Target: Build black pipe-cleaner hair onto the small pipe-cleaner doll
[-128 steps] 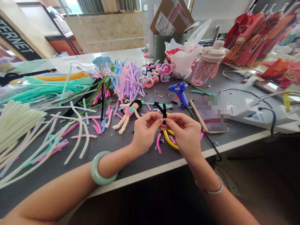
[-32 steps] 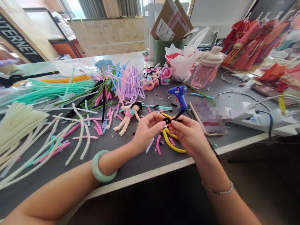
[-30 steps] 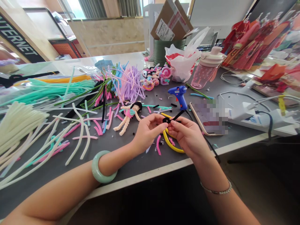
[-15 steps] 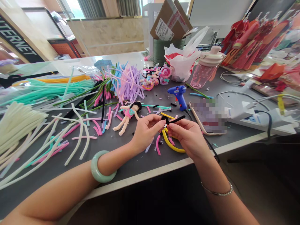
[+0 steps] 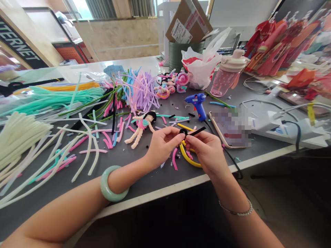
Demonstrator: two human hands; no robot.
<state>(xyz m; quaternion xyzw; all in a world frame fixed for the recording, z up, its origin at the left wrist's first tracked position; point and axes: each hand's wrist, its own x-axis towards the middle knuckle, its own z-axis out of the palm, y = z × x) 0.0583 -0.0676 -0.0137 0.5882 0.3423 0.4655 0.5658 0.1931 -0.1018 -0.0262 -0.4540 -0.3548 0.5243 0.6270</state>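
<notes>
Both my hands meet above the grey worktop (image 5: 155, 179), pinching a black pipe cleaner (image 5: 196, 131) bent into a small loop (image 5: 183, 131). My left hand (image 5: 164, 146) holds the loop between thumb and fingertips. My right hand (image 5: 207, 151) pinches the stem just beside it, and the free end points to the right. A yellow pipe cleaner (image 5: 188, 156) lies curved on the worktop, partly hidden under my right hand. A finished pipe-cleaner doll (image 5: 141, 126) with black hair lies just left of my left hand.
Bundles of cream, teal and lilac pipe cleaners (image 5: 23, 137) spread left, with cut pieces scattered about. Ahead stand a blue glue gun (image 5: 197, 106), a phone (image 5: 230, 130), a pink bottle (image 5: 228, 77) and a white plastic bag (image 5: 201, 67). The worktop's front edge (image 5: 165, 193) runs below my wrists.
The black pipe cleaner has turned from pointing upward to lying nearly level, its end toward the right, with a small loop now formed. My hands have drawn slightly closer together.
</notes>
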